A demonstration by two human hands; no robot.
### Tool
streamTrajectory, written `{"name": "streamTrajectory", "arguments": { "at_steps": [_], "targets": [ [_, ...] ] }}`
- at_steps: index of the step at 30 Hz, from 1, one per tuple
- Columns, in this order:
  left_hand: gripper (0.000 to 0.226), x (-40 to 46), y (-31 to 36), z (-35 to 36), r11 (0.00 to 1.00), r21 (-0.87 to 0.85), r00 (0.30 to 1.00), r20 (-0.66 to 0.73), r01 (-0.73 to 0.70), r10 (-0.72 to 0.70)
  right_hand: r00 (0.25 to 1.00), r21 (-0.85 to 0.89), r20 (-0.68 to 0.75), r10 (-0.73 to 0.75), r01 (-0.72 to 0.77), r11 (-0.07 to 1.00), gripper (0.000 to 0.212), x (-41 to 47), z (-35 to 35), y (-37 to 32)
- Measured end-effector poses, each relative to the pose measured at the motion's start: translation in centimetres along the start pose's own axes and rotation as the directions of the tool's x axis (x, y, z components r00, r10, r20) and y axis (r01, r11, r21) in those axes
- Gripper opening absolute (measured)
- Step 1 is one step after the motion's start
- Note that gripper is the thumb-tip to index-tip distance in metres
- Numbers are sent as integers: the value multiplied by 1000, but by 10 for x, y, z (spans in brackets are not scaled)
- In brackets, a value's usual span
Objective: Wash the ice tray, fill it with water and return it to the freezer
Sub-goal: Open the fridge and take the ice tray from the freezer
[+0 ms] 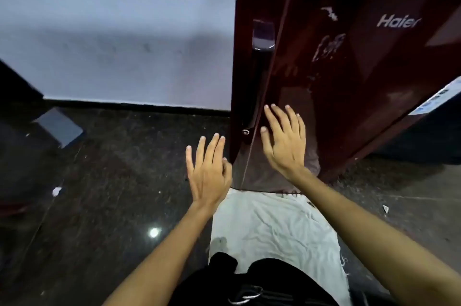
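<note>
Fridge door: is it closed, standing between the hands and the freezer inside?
Yes. The dark red fridge door looks shut. The right hand is spread open at it, the left hand open beside its handle edge. No ice tray is visible.

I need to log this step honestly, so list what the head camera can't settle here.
- Ice tray: not in the head view; the shut refrigerator door hides whatever is inside.
- Right hand: spread open before the door; contact cannot be told.
- Left hand: open, off the door's edge, holding nothing.
- White label: print too small, cut by the right edge.
</note>
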State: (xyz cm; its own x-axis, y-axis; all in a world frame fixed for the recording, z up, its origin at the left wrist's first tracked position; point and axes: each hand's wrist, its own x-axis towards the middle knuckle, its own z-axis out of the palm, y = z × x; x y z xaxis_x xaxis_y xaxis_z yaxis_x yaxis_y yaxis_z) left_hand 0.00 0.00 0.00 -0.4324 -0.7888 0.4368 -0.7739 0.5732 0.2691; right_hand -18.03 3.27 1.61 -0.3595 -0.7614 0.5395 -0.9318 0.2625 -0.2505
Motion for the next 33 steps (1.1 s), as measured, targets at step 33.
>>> {"name": "streamTrajectory", "arguments": {
  "at_steps": [33],
  "targets": [
    [42,119,21,40,657,-721,911,392,219,127,811,595,-15,585,-463,657,35,79,-5,-88]
  ]
}}
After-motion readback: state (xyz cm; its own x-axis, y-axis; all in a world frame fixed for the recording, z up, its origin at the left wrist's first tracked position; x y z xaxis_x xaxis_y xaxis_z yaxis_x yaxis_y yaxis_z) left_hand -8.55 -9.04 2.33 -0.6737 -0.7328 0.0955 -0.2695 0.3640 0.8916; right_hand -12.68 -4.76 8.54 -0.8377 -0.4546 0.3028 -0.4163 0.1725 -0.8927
